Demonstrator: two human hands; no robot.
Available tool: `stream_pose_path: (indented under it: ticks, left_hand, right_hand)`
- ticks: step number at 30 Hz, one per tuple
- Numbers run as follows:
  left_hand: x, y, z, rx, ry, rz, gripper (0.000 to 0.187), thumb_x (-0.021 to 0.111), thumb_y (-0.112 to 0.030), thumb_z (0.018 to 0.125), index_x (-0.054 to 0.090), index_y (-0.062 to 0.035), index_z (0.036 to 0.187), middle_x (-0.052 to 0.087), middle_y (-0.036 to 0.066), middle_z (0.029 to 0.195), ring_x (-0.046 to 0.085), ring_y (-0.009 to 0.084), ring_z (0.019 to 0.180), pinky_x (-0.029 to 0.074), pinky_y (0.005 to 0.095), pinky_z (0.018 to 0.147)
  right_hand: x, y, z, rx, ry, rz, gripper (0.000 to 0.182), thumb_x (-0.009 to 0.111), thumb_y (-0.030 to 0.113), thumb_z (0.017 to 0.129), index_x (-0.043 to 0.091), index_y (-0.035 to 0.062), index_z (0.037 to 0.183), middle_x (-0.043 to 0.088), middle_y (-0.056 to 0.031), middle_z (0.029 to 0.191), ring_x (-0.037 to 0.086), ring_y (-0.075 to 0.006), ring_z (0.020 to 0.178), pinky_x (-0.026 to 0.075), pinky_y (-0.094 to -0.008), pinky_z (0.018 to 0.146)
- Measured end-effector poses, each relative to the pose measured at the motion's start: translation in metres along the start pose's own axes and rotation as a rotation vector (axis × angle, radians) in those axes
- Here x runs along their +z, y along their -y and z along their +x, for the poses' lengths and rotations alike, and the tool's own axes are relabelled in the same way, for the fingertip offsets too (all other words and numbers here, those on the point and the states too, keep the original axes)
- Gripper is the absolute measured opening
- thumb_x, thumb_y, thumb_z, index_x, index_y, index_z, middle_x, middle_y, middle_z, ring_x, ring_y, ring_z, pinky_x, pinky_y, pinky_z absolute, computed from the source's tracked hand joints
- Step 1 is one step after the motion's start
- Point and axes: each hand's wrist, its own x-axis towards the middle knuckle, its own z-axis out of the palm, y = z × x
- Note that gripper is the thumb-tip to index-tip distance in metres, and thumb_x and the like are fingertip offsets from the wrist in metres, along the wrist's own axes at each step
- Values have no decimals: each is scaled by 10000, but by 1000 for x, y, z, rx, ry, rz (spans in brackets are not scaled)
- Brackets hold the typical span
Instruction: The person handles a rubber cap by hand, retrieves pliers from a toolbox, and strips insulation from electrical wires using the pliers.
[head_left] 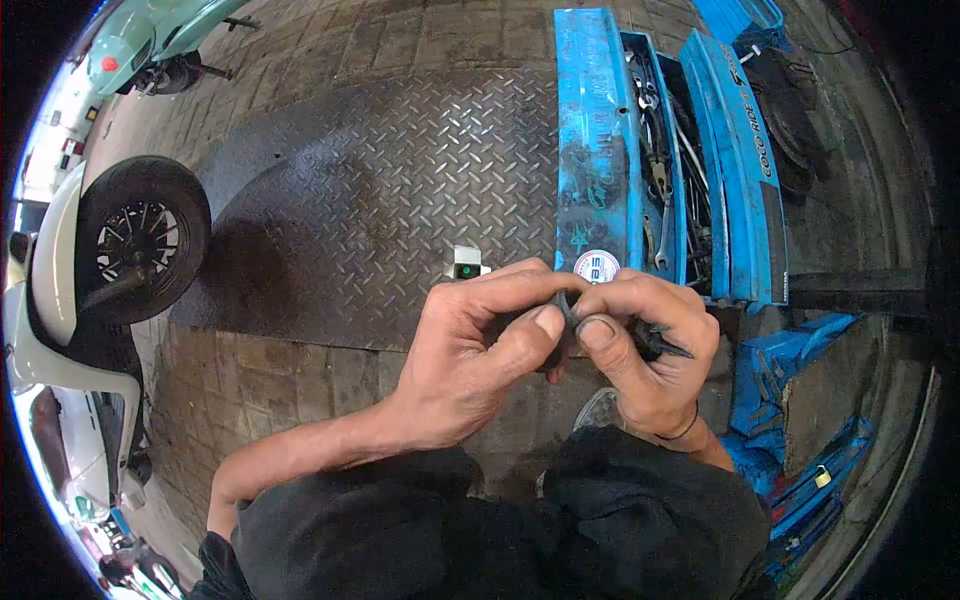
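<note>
We see our left hand (pixel 470 345) and right hand (pixel 645 345) clenched together on 1 small dark part (pixel 660 345) above the brick floor (pixel 290 380), near the blue toolbox (pixel 600 150); a slipped pinch could drop it among the bricks.

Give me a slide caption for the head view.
Both hands, left hand and right hand, pinch a small dark part beside an open blue toolbox.

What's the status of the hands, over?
Left hand and right hand pinch a small dark part together. Blue toolbox open behind. Nothing blocking.
</note>
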Motion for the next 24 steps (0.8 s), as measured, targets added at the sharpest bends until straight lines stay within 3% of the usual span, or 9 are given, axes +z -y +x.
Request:
stream_pose_path:
  ticks: [8,24]
  left_hand:
    - [-1,1,0,-4,-14,-48,279,517,1,973,673,111,1177,560,46,888,551,92,742,454,268,647]
    - [-4,2,-1,0,-15,64,314,449,6,956,655,112,1167,566,53,913,557,96,751,484,278,664]
  right_hand:
    - [3,1,0,-6,-2,26,113,748,63,896,708,-36,935,676,-112,737,607,-168,578,441,-290,547]
    - [0,5,1,-40,59,-75,122,749,64,897,706,-40,943,650,-101,708,603,-159,563,425,-287,521]
